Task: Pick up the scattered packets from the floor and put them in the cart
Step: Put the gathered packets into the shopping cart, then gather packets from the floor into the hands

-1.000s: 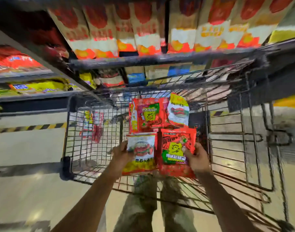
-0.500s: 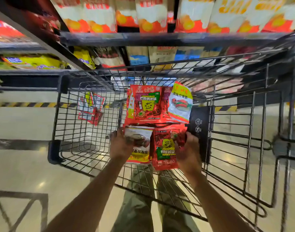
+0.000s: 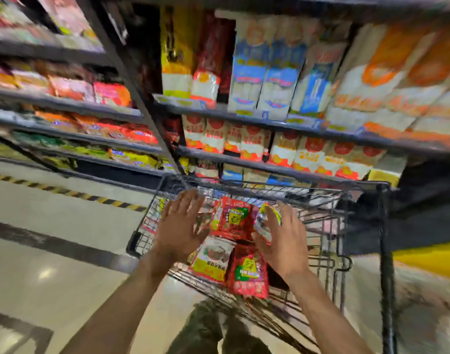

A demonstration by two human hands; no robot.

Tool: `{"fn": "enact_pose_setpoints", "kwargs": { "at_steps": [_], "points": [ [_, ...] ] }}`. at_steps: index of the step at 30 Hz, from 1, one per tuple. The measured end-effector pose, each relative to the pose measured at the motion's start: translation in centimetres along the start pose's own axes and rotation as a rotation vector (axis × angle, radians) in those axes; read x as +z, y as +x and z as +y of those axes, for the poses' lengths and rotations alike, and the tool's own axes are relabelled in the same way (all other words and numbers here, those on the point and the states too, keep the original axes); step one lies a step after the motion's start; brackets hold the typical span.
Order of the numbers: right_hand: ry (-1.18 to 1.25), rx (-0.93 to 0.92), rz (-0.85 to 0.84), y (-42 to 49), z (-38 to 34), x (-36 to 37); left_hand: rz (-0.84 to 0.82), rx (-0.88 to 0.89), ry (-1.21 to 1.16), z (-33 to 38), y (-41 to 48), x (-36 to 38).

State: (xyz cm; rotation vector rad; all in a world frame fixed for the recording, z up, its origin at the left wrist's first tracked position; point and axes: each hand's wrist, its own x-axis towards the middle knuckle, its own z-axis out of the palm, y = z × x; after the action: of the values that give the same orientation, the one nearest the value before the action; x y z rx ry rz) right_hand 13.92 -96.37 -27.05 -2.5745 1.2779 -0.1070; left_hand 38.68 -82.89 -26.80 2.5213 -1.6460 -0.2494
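A black wire cart (image 3: 290, 191) stands in front of me with several snack packets in it. A white and yellow packet (image 3: 212, 259) and a red packet (image 3: 248, 273) lie nearest me in the cart. Behind them rest another red packet (image 3: 233, 217) and a white packet (image 3: 263, 226). My left hand (image 3: 179, 229) hovers over the cart's left side, fingers spread, holding nothing. Over the right side my right hand (image 3: 282, 237) is spread the same way, empty, partly covering the white packet. The view is blurred by motion.
Store shelves (image 3: 270, 121) full of packaged goods rise just behind the cart. A yellow-black hazard stripe (image 3: 65, 192) runs along the pale tiled floor on the left. My legs (image 3: 208, 328) show below the cart. A dark fixture (image 3: 423, 208) stands at the right.
Both hands have let go of the two front packets, which now lie in the cart. The hands have opened and lifted. The camera has tilted up toward the shelves.
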Motion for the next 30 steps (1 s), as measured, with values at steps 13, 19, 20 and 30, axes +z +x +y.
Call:
{"fn": "enact_pose_setpoints", "kwargs": {
  "at_steps": [13,19,20,30],
  "points": [
    [-0.129,-0.262,0.114,-2.4,-17.2,-8.6,0.195,-0.229,0.079,-11.6,-12.6,-12.1],
    [-0.127,-0.328,0.126,-7.3,-28.3,-5.9,0.22,-0.36,0.078,-22.1,-24.2,-13.2],
    [-0.13,-0.335,0.112,-8.3,-30.5,-5.1,0.217,-0.383,0.065,-24.0,-26.4,-13.3],
    [-0.161,-0.421,0.039,-13.7,-47.7,2.4,0.179,-0.454,-0.012,-37.6,-37.4,-13.8]
  ]
}}
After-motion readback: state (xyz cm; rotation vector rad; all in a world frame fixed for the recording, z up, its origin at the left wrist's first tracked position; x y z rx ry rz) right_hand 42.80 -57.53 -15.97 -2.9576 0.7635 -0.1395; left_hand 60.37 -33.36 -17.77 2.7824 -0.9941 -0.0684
